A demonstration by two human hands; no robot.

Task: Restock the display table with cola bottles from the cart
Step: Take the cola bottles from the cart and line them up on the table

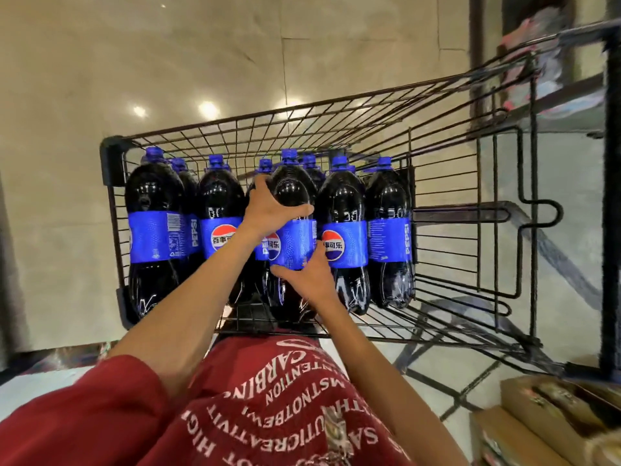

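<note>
A glossy beige tiled floor [201, 62] is seen from above, and bright spots of light [208, 109] are mirrored on it. On this floor a black wire cart [235, 121] is placed, and its near end is close to the person's body. Inside the cart, at the left end of the basket, many cola bottles [151, 213] are standing upright and pressed one against another in more than one row; dark liquid, blue caps and blue labels are shown on all of them. The middle bottle [292, 193] of the front row is held by both hands. The left hand [268, 203] is laid on its rounded shoulder: the thumb is stretched across the front and the fingers are curled round the left side, next to the neighbouring bottle. The right hand [309, 277] is placed lower, at the bottom edge of the label, with the thumb spread to the left and the fingers pushed up along the right side, so the body is clasped between them. Whether the base is lifted from the cart floor cannot be told. A red shirt [268, 398] with white letters is worn by the person. Brown cardboard boxes [524, 408] are seen at the lower right, and a blurred shelf [554, 105] stands behind the far right corner of the cart.
</note>
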